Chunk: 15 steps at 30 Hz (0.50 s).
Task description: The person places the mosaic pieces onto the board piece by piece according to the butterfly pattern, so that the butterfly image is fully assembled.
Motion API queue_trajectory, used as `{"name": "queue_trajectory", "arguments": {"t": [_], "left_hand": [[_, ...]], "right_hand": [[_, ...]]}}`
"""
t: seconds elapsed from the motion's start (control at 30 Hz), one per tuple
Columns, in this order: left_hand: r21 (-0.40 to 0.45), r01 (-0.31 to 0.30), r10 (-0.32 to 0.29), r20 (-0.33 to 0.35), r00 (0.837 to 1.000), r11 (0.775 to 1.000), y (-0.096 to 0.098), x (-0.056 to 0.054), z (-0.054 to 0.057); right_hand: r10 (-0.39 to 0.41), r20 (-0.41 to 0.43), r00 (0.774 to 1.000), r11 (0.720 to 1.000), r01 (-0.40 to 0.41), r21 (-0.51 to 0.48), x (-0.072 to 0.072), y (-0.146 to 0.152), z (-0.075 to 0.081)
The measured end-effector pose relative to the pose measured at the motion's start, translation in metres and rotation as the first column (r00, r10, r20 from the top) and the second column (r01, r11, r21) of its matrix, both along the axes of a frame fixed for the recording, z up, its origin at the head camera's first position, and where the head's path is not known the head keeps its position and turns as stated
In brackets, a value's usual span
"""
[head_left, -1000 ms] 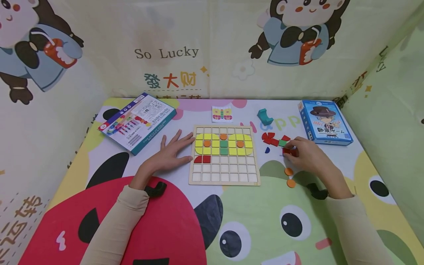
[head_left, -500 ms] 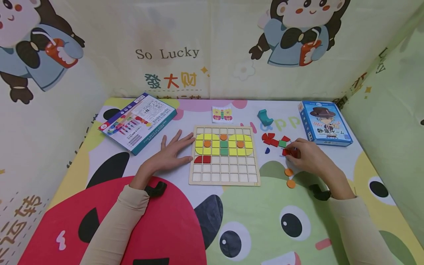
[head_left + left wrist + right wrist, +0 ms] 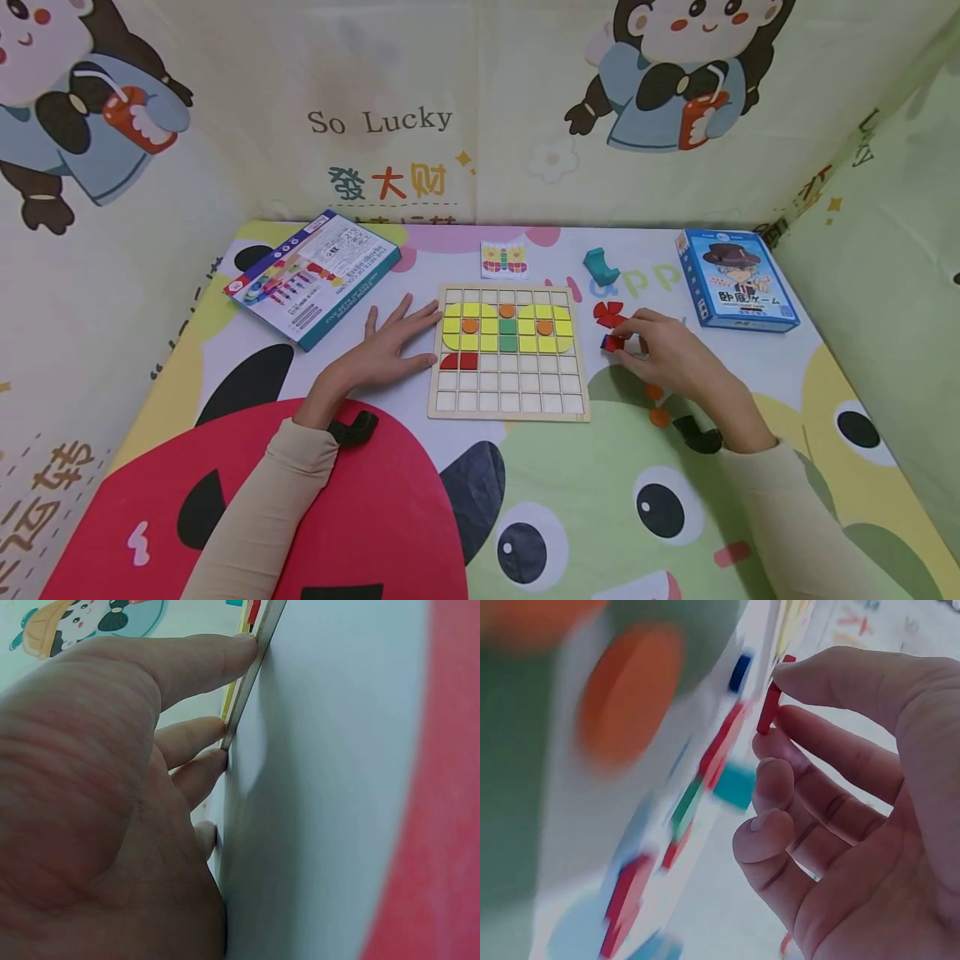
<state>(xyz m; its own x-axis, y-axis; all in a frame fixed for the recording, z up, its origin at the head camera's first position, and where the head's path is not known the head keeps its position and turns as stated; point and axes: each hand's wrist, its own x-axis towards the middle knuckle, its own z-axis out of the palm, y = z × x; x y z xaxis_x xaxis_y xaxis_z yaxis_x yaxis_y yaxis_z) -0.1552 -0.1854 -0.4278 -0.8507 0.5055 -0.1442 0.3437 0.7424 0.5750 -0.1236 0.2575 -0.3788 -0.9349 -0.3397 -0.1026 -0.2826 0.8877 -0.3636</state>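
My left hand [image 3: 392, 343] lies with fingers spread, its fingertips and thumb touching the left edge of a wooden grid board [image 3: 508, 414]. Yellow, orange and green tiles fill part of the upper rows, with two red tiles [image 3: 459, 361] below them at the left. To the right of the board, my right hand [image 3: 670, 354] pinches a small red tile [image 3: 772, 703] between thumb and fingers, raised off the table. Under and beyond that hand lie loose red pieces [image 3: 609, 312], a green square [image 3: 685, 810], a dark blue piece [image 3: 740, 673] and orange discs [image 3: 659, 417].
A card with a butterfly pattern [image 3: 504, 260] lies behind the board. Further right sits a teal curved block [image 3: 601, 266]. A flat game box [image 3: 318, 275] is at the back left, a blue box [image 3: 738, 275] at the back right.
My right hand has moved left from the loose pieces toward the board, carrying a red tile. The left hand stays at the board's edge.
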Motion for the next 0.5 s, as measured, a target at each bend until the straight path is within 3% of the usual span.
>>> {"name": "queue_trajectory", "arguments": {"t": [0.5], "left_hand": [[0.011,0.007,-0.007,0.005,1.000,1.000,0.000,0.000,0.001]], "right_hand": [[0.218,-0.054,0.974,0.976,-0.218,-0.003,0.001,-0.100,-0.008]]}}
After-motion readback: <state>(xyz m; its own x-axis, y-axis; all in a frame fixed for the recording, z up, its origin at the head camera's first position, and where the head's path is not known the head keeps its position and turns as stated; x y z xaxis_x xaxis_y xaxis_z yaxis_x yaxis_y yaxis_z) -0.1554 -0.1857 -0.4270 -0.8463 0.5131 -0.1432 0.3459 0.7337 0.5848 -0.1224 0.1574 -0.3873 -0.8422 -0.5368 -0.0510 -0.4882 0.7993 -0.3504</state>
